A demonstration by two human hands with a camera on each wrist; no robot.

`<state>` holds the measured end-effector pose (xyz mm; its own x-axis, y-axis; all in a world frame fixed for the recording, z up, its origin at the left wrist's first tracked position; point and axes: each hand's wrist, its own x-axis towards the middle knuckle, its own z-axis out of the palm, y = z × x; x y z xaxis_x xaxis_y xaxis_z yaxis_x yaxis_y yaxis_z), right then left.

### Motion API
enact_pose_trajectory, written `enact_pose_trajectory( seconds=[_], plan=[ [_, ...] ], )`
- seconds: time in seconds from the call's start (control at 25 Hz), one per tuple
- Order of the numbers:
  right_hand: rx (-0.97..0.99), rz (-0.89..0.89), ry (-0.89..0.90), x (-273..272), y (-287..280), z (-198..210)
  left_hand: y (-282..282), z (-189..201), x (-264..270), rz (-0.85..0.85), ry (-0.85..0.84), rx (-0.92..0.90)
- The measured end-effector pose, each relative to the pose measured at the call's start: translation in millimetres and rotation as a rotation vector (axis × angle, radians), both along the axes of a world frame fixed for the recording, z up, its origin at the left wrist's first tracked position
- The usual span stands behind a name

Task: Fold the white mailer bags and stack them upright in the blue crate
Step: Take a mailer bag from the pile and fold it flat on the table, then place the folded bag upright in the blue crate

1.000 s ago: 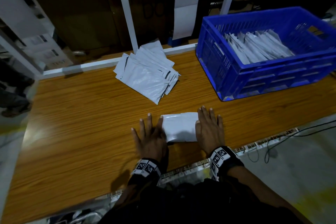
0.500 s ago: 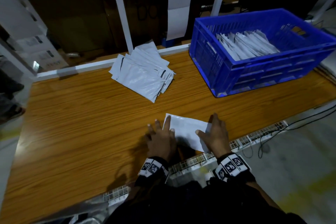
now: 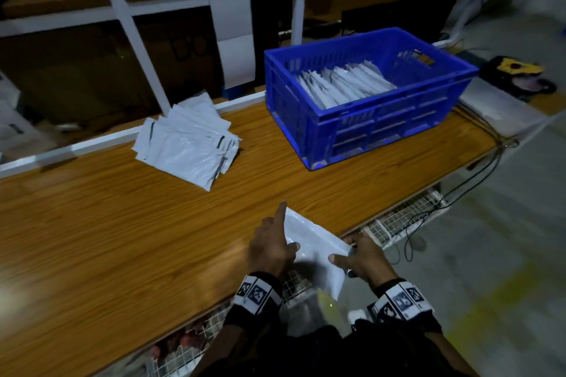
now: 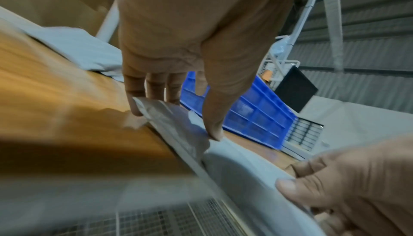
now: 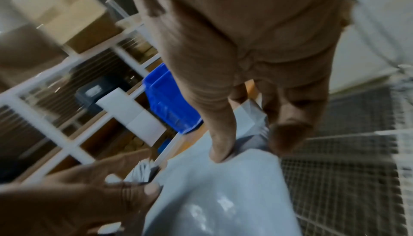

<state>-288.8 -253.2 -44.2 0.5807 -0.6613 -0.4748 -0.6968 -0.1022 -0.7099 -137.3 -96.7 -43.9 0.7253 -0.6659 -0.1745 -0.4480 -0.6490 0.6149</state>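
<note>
A folded white mailer bag hangs tilted over the front edge of the wooden table. My left hand pinches its left side, thumb on top and fingers curled round the edge. My right hand pinches its right end, thumb on top. The blue crate stands at the back right, with several folded bags leaning upright in it. A pile of flat mailer bags lies at the back middle.
White shelf posts and a hanging white strip rise behind the table. A wire mesh tray runs under the front edge. Cables hang off the right end. A yellow and black object sits beyond the crate.
The folded bag lay flat under both pressing hands. Now both hands pinch it, and it has slid toward me, turned and come up off the table at the front edge.
</note>
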Motion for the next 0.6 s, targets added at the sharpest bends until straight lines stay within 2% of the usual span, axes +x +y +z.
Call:
enact_pose_trajectory(
  seconds=[0.08, 0.2, 0.4, 0.6],
  plan=[
    [0.083, -0.056, -0.073, -30, -17, -3, -18, -3, -21, -0.041, 0.025, -0.027],
    [0.108, -0.041, -0.156, -67, -43, 0, -36, -8, -57, -0.011, 0.011, -0.08],
    [-0.102, -0.001, -0.255, -111, -97, 32, -80, 0, -99, 0.082, 0.145, -0.327],
    [-0.293, -0.074, -0.358, -142, -146, 63, -136, 43, -126, 0.013, 0.131, -0.507]
  ],
)
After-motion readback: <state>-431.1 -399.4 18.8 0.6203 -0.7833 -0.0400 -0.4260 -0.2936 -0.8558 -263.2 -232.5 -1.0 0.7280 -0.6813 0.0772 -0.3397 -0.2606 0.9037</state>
